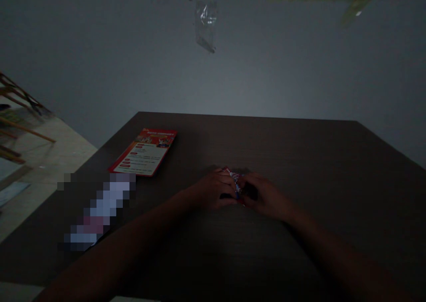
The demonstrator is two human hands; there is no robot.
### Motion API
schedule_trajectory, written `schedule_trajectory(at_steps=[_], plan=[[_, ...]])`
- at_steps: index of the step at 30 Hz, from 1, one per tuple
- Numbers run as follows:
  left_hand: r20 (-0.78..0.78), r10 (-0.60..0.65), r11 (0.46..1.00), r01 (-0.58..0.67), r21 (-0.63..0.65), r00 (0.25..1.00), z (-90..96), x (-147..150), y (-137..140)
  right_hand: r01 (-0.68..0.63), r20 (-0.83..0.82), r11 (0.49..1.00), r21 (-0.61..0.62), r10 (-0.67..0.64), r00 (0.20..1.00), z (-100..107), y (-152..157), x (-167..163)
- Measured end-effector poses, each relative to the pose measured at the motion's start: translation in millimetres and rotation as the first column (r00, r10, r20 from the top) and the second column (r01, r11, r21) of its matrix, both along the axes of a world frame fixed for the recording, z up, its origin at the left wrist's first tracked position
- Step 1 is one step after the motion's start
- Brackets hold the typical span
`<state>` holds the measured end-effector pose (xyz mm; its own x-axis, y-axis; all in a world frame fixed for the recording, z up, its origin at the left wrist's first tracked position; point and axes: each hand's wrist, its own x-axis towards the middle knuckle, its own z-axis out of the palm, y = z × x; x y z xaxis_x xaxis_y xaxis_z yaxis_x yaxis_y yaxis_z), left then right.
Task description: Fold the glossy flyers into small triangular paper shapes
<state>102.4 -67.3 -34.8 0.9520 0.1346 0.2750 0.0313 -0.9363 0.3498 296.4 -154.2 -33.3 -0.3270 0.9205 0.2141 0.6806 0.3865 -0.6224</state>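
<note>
Both of my hands meet around a small crinkled thing with a shiny red, white and blue pattern (237, 182), low over the middle of the table (286, 155). My left hand (216, 188) curls over its left side, fingers bent on it. On the other side, my right hand (262, 195) pinches its edge between thumb and fingers. Much of the patterned thing is hidden by the fingers, and the light is dim, so I cannot make out its kind.
A red and white printed sheet or booklet (143, 153) lies at the table's back left. Nearer, a pixelated bright object (106, 204) rests beside my left forearm. A grey wall (249, 71) stands behind the table. Wooden chair legs (26, 129) show on the floor at left.
</note>
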Motion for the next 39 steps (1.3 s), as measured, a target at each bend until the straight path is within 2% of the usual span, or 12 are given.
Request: schedule_trajectory(at_steps=[12, 23, 31, 39], plan=[[-0.067, 0.160, 0.983, -0.165, -0.078, 0.985, -3.1, 4.3, -3.9, -0.010, -0.015, 1.000, 0.006, 0.011, 1.000, -2.5, 1.3, 2.2], [-0.163, 0.415, 0.892, -0.435, -0.121, 0.895, -5.5, 10.6, -16.5, -0.017, -0.040, 1.000, -0.022, 0.016, 0.999, -1.7, 0.3, 3.5], [-0.228, 0.466, 0.866, -0.494, -0.081, 0.855, -1.3, 15.8, -17.6, -0.054, -0.066, 0.998, -0.028, 0.052, 0.996, 1.7, 1.2, 3.8], [-0.248, 0.472, 0.862, -0.502, -0.068, 0.846, 0.5, 16.2, -18.9, -0.135, -0.151, 0.983, -0.128, 0.115, 0.982, 6.5, -0.5, 14.1]])
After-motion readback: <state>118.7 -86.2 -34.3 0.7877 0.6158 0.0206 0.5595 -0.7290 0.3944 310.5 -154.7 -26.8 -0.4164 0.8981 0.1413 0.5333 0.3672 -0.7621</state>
